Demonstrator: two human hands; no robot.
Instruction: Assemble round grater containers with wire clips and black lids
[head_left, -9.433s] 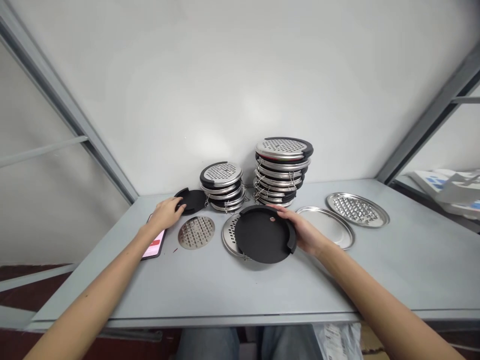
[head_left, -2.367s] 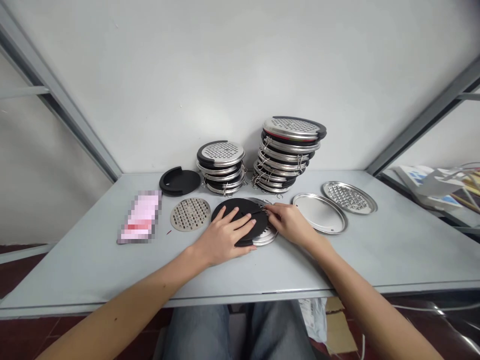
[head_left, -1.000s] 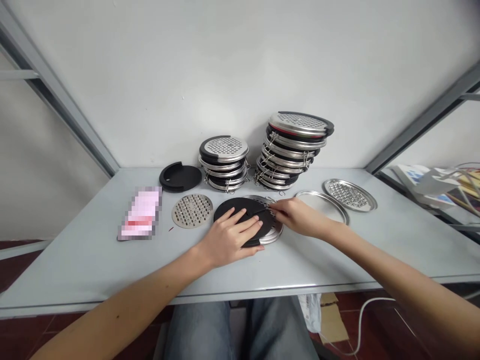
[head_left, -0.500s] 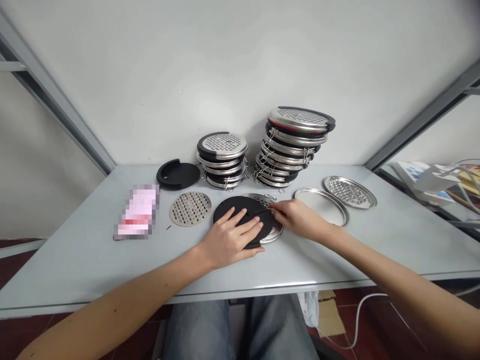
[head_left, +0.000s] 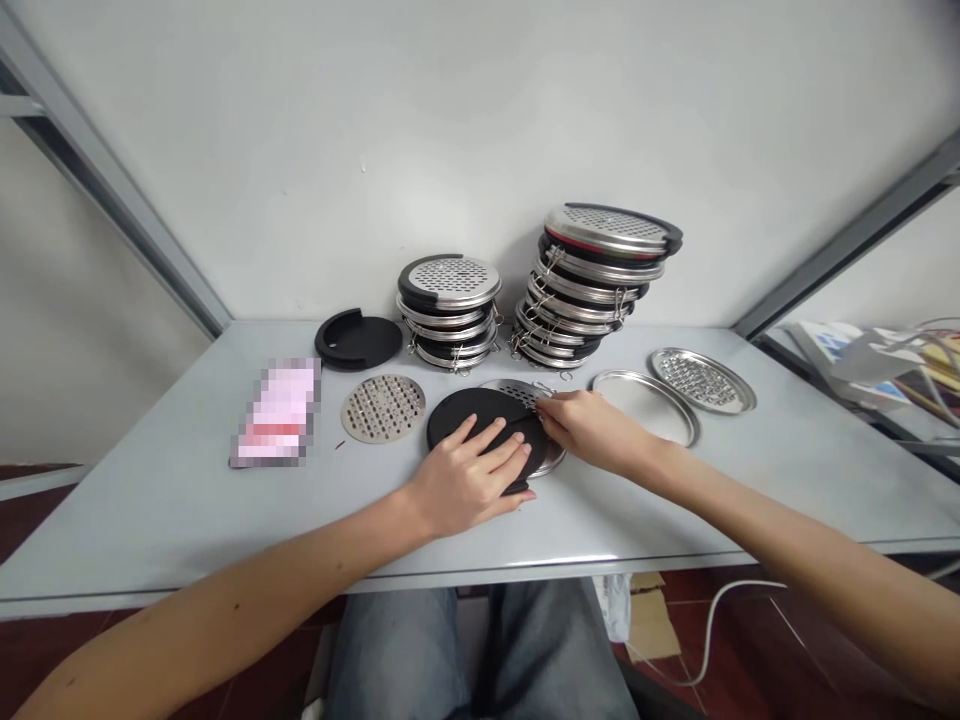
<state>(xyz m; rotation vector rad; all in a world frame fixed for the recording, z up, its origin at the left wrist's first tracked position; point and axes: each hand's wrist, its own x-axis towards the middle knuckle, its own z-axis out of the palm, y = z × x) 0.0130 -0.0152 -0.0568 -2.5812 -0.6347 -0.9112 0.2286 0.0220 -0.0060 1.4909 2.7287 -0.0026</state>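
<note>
Well, the left hand lies open and flat on the black disc, and the right hand pinches at its edge, on what I can't tell. Under the black disc peeks a holey metal plate, and behind it stands the short stack. If the left hand pushes crooked, the black disc could slip

Black disc; gray table; pink-and-red phone screen; silver perforated plate.
</note>
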